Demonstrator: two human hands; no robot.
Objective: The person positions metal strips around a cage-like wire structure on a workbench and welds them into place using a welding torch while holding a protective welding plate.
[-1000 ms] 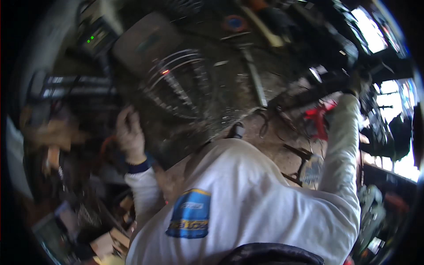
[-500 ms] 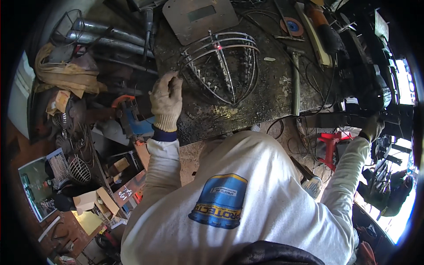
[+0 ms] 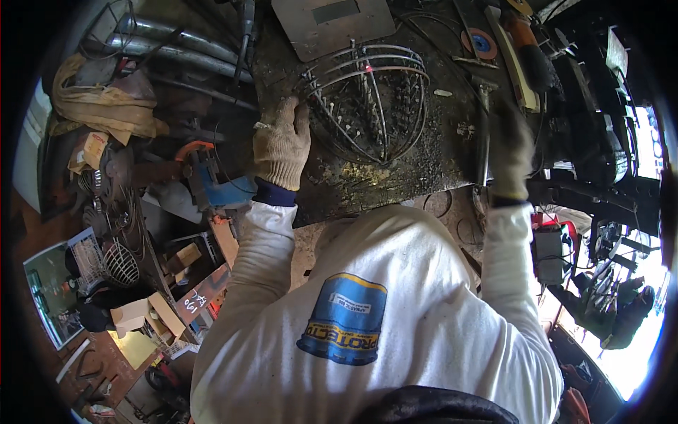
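Observation:
A wire frame of bent metal rods (image 3: 382, 113), rounded like a basket, lies on the dark workbench (image 3: 424, 180). A small red glow shows on one rod near its far rim. My left hand (image 3: 284, 148), in a cream knitted glove, is at the frame's left side, fingers stretched forward and apart; whether they touch the rods I cannot tell. On the right, my gloved right hand (image 3: 513, 155) is smeared by motion, its fingers unreadable. Just left of it lies a T-shaped metal tool (image 3: 484, 131), like a hammer with a pipe handle.
Beyond the frame lies a metal plate with a rectangular window (image 3: 332, 32). An orange and black grinder (image 3: 526, 42) and a disc (image 3: 482, 44) are at the far right, among cables. Metal pipes (image 3: 180, 53), a cloth (image 3: 106, 106) and a blue clamp-like tool (image 3: 219, 184) crowd the left.
My right hand has come from the far right side up over the bench, next to the T-shaped tool. My left hand's fingers have straightened. The whole view has shifted slightly.

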